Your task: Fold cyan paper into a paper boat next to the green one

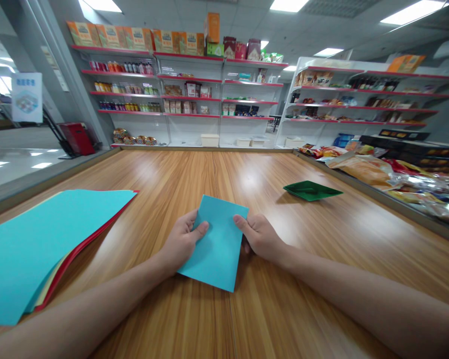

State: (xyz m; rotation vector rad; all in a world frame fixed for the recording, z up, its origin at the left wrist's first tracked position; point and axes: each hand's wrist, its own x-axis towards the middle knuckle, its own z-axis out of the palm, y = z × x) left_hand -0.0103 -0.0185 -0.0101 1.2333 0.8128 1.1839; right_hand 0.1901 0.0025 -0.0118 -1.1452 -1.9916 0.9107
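Note:
A light-blue sheet of paper [217, 249], rectangular and apparently folded, is held up slightly tilted above the middle of the wooden table [194, 324]. My left hand [183, 239] pinches its left edge, thumb on the front face and fingers behind. At the upper right edge, my right hand [260, 233] grips the same paper with the thumb on the front; its other fingers are mostly hidden behind. Farther back on the right lies a folded green paper boat [311, 190], apart from both hands.
On the left lies a stack of coloured paper [56, 234], blue on top with cream and red sheets below. Packaged snacks [374, 172] lie beyond the table's right edge. Stocked shelves [190, 77] stand behind, and a red box [77, 138] is on the floor at left.

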